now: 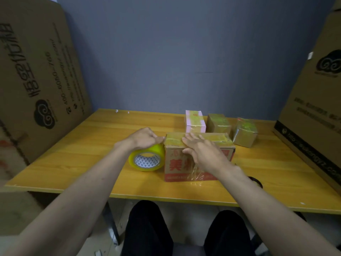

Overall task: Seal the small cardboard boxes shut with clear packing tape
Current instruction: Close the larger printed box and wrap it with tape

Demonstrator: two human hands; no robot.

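Two bare hands taping a box on a yellow table.

My left hand curls over the tape roll, standing on edge just left of the box at the table's middle. My right hand lies flat, fingers straight, pressing tape along the top's near edge. The box looks light and stiff, likely to slide; the film looks clingy. I'd steady the box from above and hold the roll by its rim.

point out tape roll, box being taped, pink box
tape roll (147,159): head view, its yellowish outer band.
box being taped (174,166): head view, its printed front face.
pink box (196,124): head view, its near side.
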